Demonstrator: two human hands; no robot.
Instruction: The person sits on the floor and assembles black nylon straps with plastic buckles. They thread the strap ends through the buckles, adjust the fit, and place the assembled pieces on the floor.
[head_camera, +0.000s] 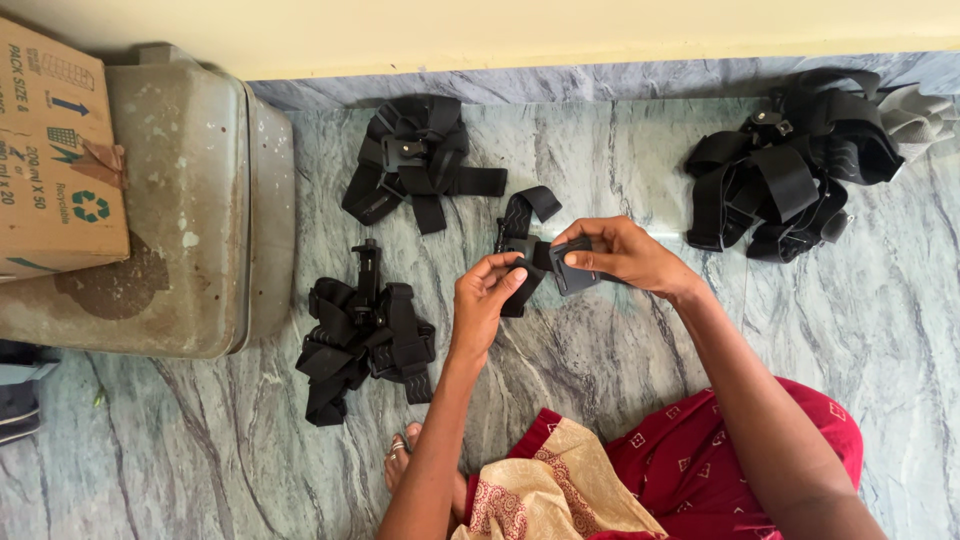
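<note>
Red patterned cloth and a tan patterned fold were seen nearest the camera, covering the person's lap at the bottom edge, with toes showing just beside the fold on the grey-green marble floor. Above the lap, a black strap harness with a plastic mount was held up between both hands, over the middle of the floor. The left hand was closed in a pinch, thumb and fingertips gripped on the lower end of the strap. The right hand was likewise closed, its thumb pressed on the flat black plate of the mount and its fingers curled round behind it. A loop of the strap was seen rising free above the hands. Three more black harnesses were laid on the floor: one bundle left of the left hand, one beyond it near the wall, and a larger heap at the far right, well apart from the hands. A worn grey metal trunk was placed at the left, with a cardboard box set on top of it.
</note>
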